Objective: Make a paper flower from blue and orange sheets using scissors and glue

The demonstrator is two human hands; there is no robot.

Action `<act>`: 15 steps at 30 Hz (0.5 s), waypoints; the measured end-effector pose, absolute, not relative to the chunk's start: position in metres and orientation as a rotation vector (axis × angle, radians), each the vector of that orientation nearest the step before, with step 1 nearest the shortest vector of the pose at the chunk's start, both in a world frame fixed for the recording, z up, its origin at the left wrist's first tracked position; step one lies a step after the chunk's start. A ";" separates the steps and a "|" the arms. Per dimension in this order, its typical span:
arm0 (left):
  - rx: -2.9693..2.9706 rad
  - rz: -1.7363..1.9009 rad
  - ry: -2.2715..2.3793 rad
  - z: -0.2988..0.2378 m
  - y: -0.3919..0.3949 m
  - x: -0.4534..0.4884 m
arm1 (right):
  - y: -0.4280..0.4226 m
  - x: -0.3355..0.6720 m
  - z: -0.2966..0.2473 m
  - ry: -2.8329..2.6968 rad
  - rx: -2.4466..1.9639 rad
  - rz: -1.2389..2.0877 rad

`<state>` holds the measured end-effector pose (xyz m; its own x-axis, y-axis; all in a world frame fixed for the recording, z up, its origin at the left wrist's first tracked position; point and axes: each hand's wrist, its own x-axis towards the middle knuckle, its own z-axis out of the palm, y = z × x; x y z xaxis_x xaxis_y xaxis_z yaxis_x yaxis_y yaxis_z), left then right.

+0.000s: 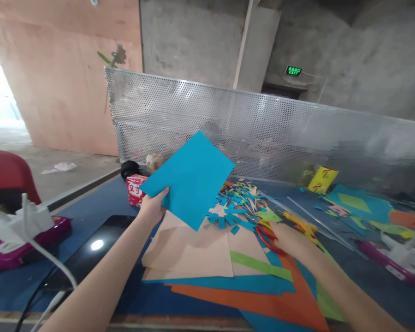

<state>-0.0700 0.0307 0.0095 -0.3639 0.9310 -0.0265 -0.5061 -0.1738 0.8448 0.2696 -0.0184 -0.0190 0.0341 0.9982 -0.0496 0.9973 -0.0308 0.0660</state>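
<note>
Pinched at one corner by my left hand [154, 206], a sheet of bright blue paper [195, 180] is raised in front of the metal screen. My thumb lies across its near face, and my other fingers are behind it. Over on the right, my right hand [281, 235] is around the red-orange handles of a pair of scissors [265, 234]; its fingers are partly blurred. A fringed blue paper piece [224, 220] lies between the hands. Under them are pale pink sheets [190, 253] with a green strip [261, 265] across their right side.
Small paper scraps [244, 191] are heaped behind the sheets. A yellow glue gun [302, 226] lies right of my right hand. A black phone [100, 240], power strips with white cords [51, 235] and a red box [134, 189] stand left. A perforated metal screen [173, 110] borders the back.
</note>
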 end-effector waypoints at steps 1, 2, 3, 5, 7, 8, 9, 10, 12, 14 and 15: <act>0.621 1.753 0.984 0.010 0.030 -0.070 | -0.016 0.271 -0.019 2.111 2.190 0.032; 0.608 1.764 0.986 0.010 0.030 -0.069 | -0.014 0.272 -0.018 2.097 2.183 0.050; 0.598 1.772 0.982 0.011 0.030 -0.068 | -0.012 0.272 -0.016 2.089 2.176 0.070; 0.585 1.781 0.960 0.011 0.029 -0.067 | -0.010 0.273 -0.013 2.077 2.159 0.105; 0.573 1.798 0.928 0.011 0.029 -0.067 | -0.009 0.270 -0.010 2.060 2.137 0.107; 0.567 1.812 0.912 0.011 0.029 -0.068 | -0.008 0.268 -0.009 2.050 2.126 0.091; 0.561 1.826 0.898 0.011 0.029 -0.069 | -0.009 0.266 -0.009 2.039 2.117 0.070; 0.554 1.842 0.887 0.011 0.029 -0.070 | -0.009 0.264 -0.009 2.033 2.113 0.050; 0.541 1.864 0.865 0.010 0.029 -0.072 | -0.010 0.259 -0.010 2.034 2.115 0.035; 0.539 1.867 0.836 0.009 0.030 -0.074 | -0.011 0.256 -0.011 2.037 2.133 0.046; 0.544 1.867 0.818 0.009 0.030 -0.074 | -0.010 0.255 -0.012 2.039 2.144 0.053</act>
